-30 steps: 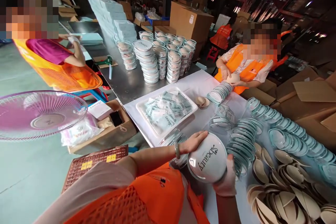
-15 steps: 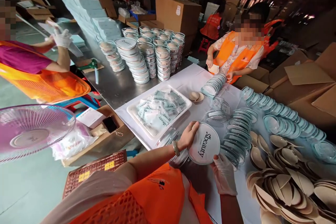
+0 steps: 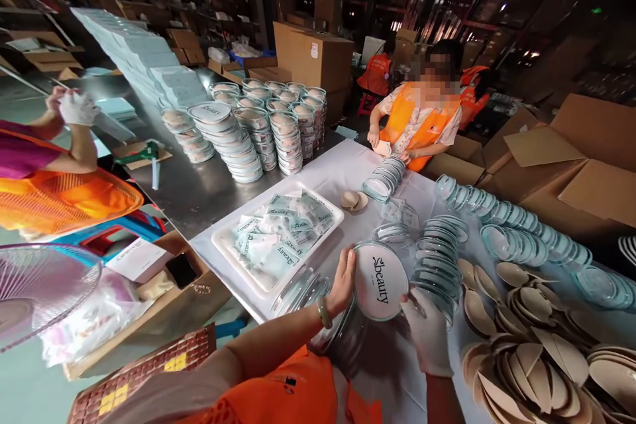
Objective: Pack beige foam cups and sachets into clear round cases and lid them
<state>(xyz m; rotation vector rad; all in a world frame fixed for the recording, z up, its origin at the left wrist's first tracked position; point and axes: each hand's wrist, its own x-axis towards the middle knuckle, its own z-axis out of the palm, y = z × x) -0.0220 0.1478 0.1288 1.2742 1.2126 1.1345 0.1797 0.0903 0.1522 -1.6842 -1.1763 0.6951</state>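
Note:
Between my two hands is a round, flat case [image 3: 381, 281] with a pale face, a clear rim and dark "beauty" lettering. My bare left hand [image 3: 342, 283], a bangle at its wrist, is closed on the case's left edge. White-gloved, with bare fingertips, my right hand [image 3: 428, 331] grips the lower right edge. Just beyond it leans a row of similar round cases [image 3: 437, 258]. More clear round cases [image 3: 342, 338] lie below my left forearm and hand, partly hidden. Beige cup-shaped pads [image 3: 531, 358] are heaped to the right.
A white tray [image 3: 233, 262] of printed sachets stands left of my hands. Stacked filled cases [image 3: 228, 139] rise on the dark table behind. Across the table, a co-worker [image 3: 417, 119] handles a pale piece. Another person's gloved hand [image 3: 78, 107] shows far left, above a fan [image 3: 44, 291].
My view has swung, so the table and surroundings sit further left and lower in the picture. Both hands remain on the round case; my left fingers now lie straighter along its edge.

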